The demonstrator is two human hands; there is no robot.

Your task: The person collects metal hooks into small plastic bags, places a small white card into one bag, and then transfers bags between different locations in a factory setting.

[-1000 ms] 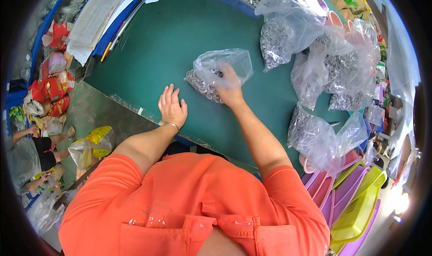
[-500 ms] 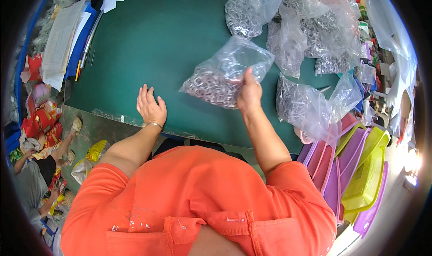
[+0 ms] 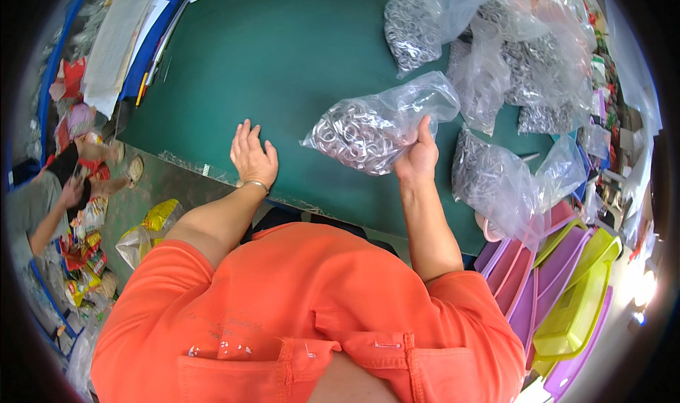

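My right hand (image 3: 418, 153) grips a clear plastic bag (image 3: 365, 135) filled with small silvery metal rings, thumb on top and fingers hidden beneath. The bag is tilted, its loose upper part reaching past the hand toward the far right. My left hand (image 3: 253, 154) rests on the green tabletop (image 3: 219, 70) near its front edge, fingers stretched out and holding nothing. A bracelet circles the left wrist. Right of the held bag lies another clear bag (image 3: 489, 173) with grey metal pieces.
Several bags of metal rings (image 3: 524, 63) are heaped at the far right. Purple, pink and lime plastic baskets (image 3: 577, 311) stand beside the table's right end. Papers and a blue folder (image 3: 145, 42) lie at the left edge. A seated person (image 3: 42, 197) is on the left, near colourful packets.
The bag of rings has turned in my right hand and shifted slightly right. The whole view has shifted too. My left hand stays flat on the table.
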